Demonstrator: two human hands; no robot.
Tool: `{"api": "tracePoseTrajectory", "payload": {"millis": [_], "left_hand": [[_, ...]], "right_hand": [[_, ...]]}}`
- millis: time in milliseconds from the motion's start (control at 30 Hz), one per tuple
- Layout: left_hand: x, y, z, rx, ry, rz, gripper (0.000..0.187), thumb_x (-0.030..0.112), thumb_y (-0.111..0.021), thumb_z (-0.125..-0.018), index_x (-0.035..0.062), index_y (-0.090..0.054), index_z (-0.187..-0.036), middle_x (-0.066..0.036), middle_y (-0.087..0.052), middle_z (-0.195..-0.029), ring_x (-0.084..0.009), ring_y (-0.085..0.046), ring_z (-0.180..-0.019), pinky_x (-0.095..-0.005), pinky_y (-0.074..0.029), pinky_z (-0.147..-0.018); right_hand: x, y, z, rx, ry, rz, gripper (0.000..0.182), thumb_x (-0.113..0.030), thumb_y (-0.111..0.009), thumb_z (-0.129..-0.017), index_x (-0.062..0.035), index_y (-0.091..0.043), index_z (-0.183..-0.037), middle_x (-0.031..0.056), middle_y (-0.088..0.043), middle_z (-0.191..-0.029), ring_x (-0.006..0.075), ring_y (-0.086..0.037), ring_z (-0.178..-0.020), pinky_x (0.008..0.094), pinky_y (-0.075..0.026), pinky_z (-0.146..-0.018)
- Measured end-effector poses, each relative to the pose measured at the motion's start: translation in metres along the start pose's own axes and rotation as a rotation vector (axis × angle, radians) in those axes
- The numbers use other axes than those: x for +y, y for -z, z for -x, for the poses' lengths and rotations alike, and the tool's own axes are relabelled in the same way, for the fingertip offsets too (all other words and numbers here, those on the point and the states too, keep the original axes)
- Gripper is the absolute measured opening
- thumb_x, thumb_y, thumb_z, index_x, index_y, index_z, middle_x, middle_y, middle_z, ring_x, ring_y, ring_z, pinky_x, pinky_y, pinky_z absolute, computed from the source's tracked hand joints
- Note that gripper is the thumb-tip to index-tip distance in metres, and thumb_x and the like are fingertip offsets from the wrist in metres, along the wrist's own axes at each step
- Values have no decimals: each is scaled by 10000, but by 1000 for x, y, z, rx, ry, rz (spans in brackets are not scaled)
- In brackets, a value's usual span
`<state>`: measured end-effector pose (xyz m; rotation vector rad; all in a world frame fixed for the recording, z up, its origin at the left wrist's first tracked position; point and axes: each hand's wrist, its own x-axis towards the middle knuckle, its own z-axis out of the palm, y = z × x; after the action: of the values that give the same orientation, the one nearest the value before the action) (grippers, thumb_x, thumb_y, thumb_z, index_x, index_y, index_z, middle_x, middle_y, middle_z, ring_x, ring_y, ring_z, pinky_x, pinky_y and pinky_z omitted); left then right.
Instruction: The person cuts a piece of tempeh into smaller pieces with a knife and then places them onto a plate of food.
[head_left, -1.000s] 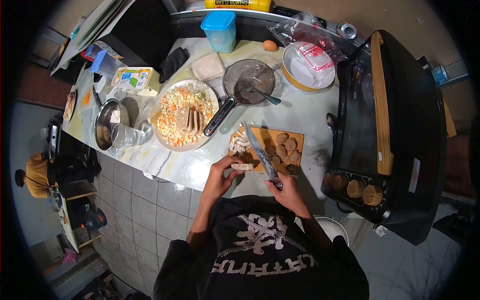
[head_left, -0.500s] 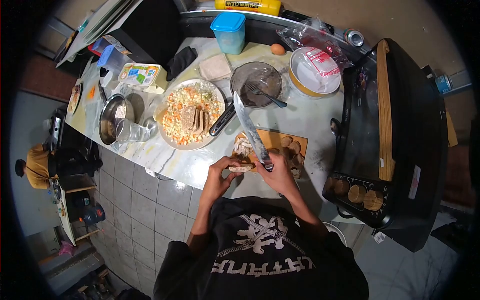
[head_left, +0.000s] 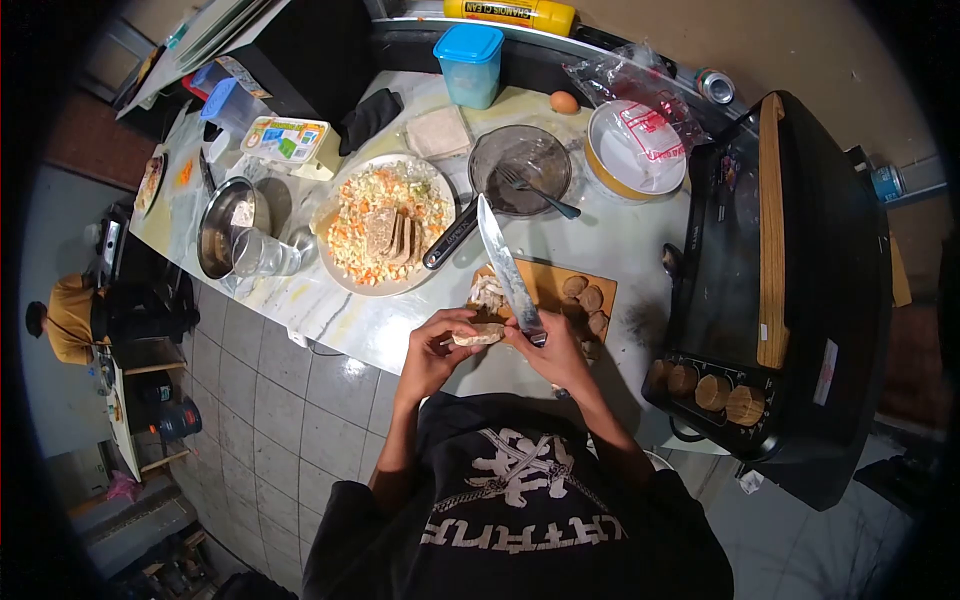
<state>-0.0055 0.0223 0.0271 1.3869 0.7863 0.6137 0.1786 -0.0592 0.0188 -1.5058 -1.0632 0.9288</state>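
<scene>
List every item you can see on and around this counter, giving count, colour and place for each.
food piece: one, pale, in left fingers
knife: one, steel, in right hand
cutting board: one, wooden, counter edge
round slices: several, brown, on board
plate: one, white, chopped vegetables and bread slices
pan: one, dark, behind board
fork: one, in pan
bowl: one, white and yellow, back right
container: one, blue lid, back
egg: one, brown, back
oven: one, black, right
left hand: holding food piece
right hand: gripping knife
</scene>
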Motion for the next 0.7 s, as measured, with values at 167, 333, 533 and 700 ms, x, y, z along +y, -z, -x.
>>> {"api": "tracePoseTrajectory", "payload": {"millis": [167,333,533,700], "left_hand": [[-6,-6,1,25,33,-32,254,-146,-678,-724,17,-652,-917,-93,-502,-1212,-225,-540,-1135,-320,-545,-884],[9,-20,9,9,10,-43,339,-115,-717,-706,37,-643,-999,-90,-492,-1188,-219,-529,-1141,-307,-525,-897],[5,-21,10,30,35,243,431,-72,-680,-784,-1,-544,-1187,-106,-506,-1215,-202,-531,-1132,-315,-481,-926],[-4,-36,11,148,208,312,416,-55,-670,-814,-55,-529,-1205,-101,-594,-1129,-170,-562,-1047,-283,-475,-901]], "right_hand": [[1,-2,4,-38,-71,43,202,-136,-655,-858,53,-602,-910,130,-656,-723,162,-625,-639,320,-482,-605],[16,-5,9,-23,-104,35,178,-126,-628,-878,49,-602,-898,110,-647,-688,125,-585,-609,304,-459,-569],[5,-4,10,11,-274,-233,127,-96,-589,-901,25,-604,-935,31,-600,-650,52,-514,-537,247,-399,-476],[8,-7,10,-4,-392,-299,126,-99,-579,-912,16,-604,-956,3,-560,-619,41,-443,-422,243,-342,-392]]}}
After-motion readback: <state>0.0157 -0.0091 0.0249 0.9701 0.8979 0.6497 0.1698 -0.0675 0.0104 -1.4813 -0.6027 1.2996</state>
